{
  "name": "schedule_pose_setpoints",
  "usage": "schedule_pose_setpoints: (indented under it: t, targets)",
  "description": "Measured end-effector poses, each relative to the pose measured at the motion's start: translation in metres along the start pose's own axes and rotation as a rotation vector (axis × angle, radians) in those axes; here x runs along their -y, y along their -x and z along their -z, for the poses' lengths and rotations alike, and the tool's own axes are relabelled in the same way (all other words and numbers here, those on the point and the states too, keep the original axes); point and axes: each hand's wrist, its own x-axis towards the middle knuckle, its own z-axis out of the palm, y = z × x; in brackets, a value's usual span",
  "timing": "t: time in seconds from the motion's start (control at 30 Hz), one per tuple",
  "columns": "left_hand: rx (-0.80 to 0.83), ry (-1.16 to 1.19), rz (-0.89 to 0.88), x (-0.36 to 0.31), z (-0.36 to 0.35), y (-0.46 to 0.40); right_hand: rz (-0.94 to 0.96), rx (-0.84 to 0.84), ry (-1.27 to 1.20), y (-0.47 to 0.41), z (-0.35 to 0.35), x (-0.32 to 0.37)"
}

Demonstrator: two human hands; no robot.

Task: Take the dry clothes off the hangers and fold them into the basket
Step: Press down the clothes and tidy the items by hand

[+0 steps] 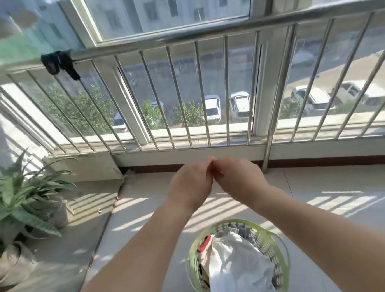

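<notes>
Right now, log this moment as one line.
left hand and right hand: together, fingertips touching, hold unclear | basket: on floor, white garment on top | dark cloth: on railing

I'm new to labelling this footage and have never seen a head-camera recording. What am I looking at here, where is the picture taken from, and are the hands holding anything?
There is no machine: a person wears one wide-angle camera on the head, looking forward and down, so both bare arms reach in from the bottom of the picture. The left hand and right hand meet, fingers curled, in front of a metal railing before the windows. Nothing can be seen in either grip; whether they pinch something small is hidden. On the tiled floor below stands a green basket holding clothes, a white garment on top. A spiky potted plant stands at the left, and a dark cloth hangs on the railing.
</notes>
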Motion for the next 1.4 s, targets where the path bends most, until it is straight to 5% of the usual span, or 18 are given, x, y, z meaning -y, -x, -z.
schedule_pose_setpoints:
  t: [0.67,1.0,1.23,1.4]
  targets:
    - [-0.774,-0.135,-0.32,-0.095,0.303,-0.024,0.44,-0.543,-0.14,-0.045,0.266,0.177]
    - [-0.942,-0.254,-0.331,-0.059,0.456,-0.058,0.444,-0.737,-0.082,-0.12,0.335,0.298]
    - [-1.451,-0.576,-0.164,-0.003,0.572,-0.096,0.439,-0.865,-0.035,-0.187,0.374,0.371]
    - [-1.139,-0.096,-0.12,0.004,0.617,-0.123,0.463,-0.953,-0.055,-0.217,0.404,0.411]
